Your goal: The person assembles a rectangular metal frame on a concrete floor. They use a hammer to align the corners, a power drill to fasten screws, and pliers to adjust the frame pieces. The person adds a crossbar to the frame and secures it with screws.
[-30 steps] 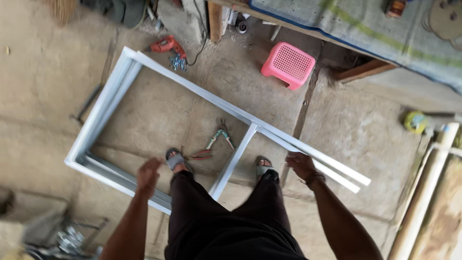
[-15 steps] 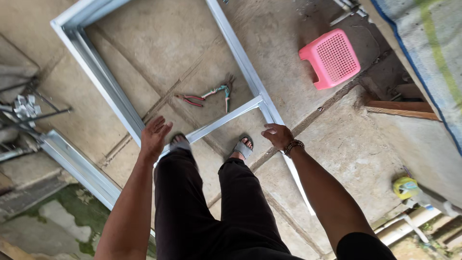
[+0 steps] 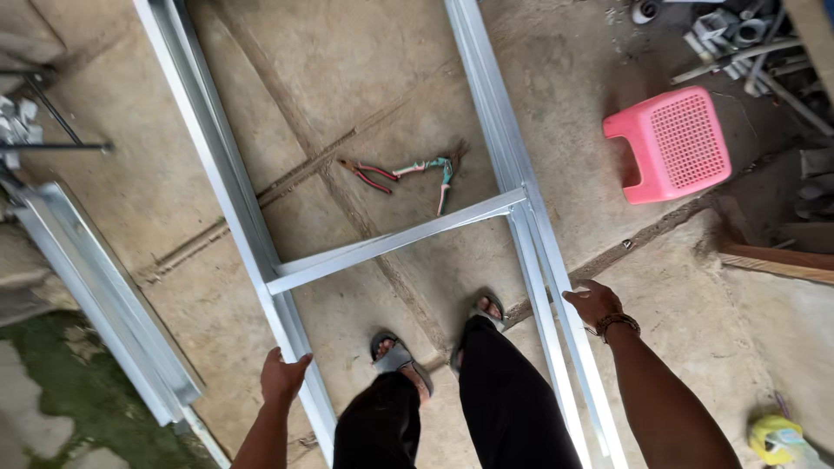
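A long silver metal frame (image 3: 391, 241) with two side rails and a cross bar lies over the concrete floor in front of me. My left hand (image 3: 282, 376) grips the left rail near its lower end. The right rail is held by my right hand (image 3: 595, 301), which wears a beaded bracelet. My legs in dark trousers and sandals stand between the two rails, just below the cross bar. Red-handled pliers (image 3: 369, 175) and a green-handled tool (image 3: 433, 170) lie on the floor inside the frame, beyond the cross bar.
A pink plastic stool (image 3: 673, 143) stands to the right of the frame. More silver metal channels (image 3: 104, 300) lie at the left. A wooden plank (image 3: 773, 259) is at the right edge, a yellow-green object (image 3: 776, 439) at the bottom right, and metal scraps (image 3: 734, 35) at the top right.
The view has swung so the frame now runs almost straight up the picture. Both hands have spread onto the two side rails and closed on them; the stool now appears further right.
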